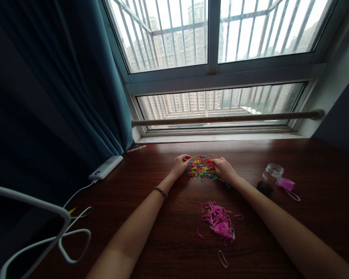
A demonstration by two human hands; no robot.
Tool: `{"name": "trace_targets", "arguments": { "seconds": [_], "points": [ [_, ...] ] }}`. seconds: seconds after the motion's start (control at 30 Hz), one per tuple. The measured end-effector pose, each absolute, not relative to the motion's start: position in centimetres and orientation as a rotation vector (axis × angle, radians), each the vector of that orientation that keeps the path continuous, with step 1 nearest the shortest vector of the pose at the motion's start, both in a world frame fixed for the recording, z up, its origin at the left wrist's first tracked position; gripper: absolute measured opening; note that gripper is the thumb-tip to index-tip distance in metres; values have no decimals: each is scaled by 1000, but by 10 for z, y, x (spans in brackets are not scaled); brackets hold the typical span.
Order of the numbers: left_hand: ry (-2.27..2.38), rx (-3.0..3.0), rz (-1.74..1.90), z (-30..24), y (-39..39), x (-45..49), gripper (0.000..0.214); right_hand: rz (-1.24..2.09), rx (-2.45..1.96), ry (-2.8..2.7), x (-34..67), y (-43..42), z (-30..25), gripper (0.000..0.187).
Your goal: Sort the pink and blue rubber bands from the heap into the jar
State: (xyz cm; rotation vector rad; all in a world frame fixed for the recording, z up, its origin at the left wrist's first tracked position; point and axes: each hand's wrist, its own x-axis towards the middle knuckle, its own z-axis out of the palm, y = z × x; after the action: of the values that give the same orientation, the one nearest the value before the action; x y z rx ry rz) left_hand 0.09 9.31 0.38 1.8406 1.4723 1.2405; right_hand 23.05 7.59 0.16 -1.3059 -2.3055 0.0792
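Note:
A pile of small hair ties [202,169] in red, yellow, blue and green lies on the brown table between my two hands. At its left edge my left hand [180,164] has its fingers drawn together, the fingertips close to a yellow tie; what they hold is too small to make out. My right hand [223,169] reaches over the pile's right side, its fingers closed at some red hair ties [209,162]. Nearer to me, between my forearms, is a separate heap of pink hair ties [219,221], with several loose ones around it.
To the right stand a clear jar [273,173], a dark fuzzy clump [264,188] and a purple lid with a loop [286,184]. A white power bank [106,169] with a cable [75,228] lies left, beside the blue curtain [104,108]. A window sill [221,137] borders the table's far edge.

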Motion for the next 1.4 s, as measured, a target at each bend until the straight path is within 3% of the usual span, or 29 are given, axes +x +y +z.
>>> {"name": "trace_targets", "arguments": {
  "seconds": [0.2,0.6,1.0,1.2,1.4],
  "points": [
    [1466,2178,1129,-9,95,-5,17,109,-1201,-2309,222,78,2,27],
    [1492,2141,1106,-14,100,-15,15,57,-1361,-2466,173,101,5,31],
    [1359,2019,1103,-15,101,-16,14,12,-1406,-2421,167,118,6,15],
    [1203,1982,1051,-19,103,-18,19,249,-1445,-2160,185,104,5,14],
    [1171,1997,1012,-17,102,-18,25,760,-1266,-1842,221,84,4,9]
  ]
}}
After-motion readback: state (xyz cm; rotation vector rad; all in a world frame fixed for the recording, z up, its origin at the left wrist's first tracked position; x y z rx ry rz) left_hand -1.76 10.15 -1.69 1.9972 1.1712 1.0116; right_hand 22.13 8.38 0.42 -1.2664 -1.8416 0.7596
